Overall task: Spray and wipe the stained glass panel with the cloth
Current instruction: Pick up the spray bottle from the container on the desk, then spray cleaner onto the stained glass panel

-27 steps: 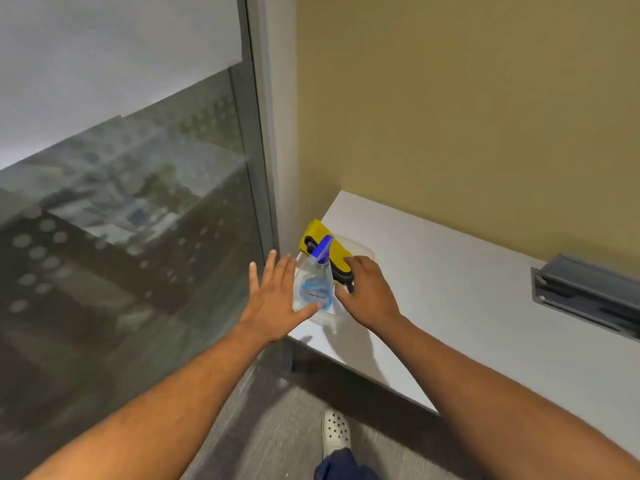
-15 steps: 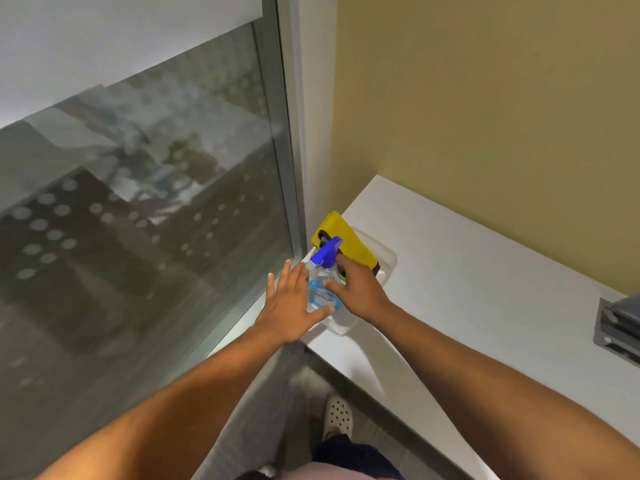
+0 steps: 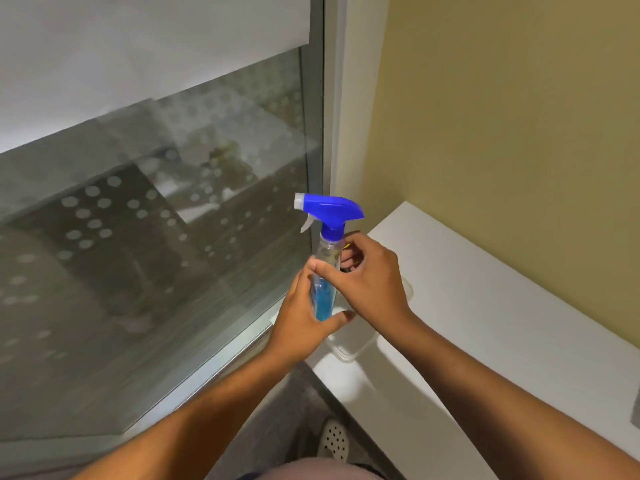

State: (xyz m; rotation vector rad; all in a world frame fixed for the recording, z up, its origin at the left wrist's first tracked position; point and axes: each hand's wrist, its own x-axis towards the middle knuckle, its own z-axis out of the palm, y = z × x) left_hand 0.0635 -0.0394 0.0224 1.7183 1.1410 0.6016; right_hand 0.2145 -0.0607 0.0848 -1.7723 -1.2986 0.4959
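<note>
A clear spray bottle (image 3: 325, 258) with a blue trigger head and blue liquid stands upright in the air beside the glass panel (image 3: 138, 254), its nozzle pointing left toward the glass. My left hand (image 3: 304, 323) cups the bottle's lower part from the left. My right hand (image 3: 372, 282) grips its middle from the right, thumb across the front. The glass has a dotted frosted pattern and a white band along the top. Only a sliver of the yellow cloth (image 3: 347, 245) shows behind my right hand's fingers.
A white desk (image 3: 485, 323) runs along the yellow wall (image 3: 502, 116) on the right. A clear plastic tray (image 3: 349, 355) lies on its near corner, under my hands. A grey fitting (image 3: 635, 407) is at the right edge. My white shoe (image 3: 334, 441) is on the carpet below.
The spray bottle has come up out of the tray and now stands upright in both hands. The view has moved closer to the glass.
</note>
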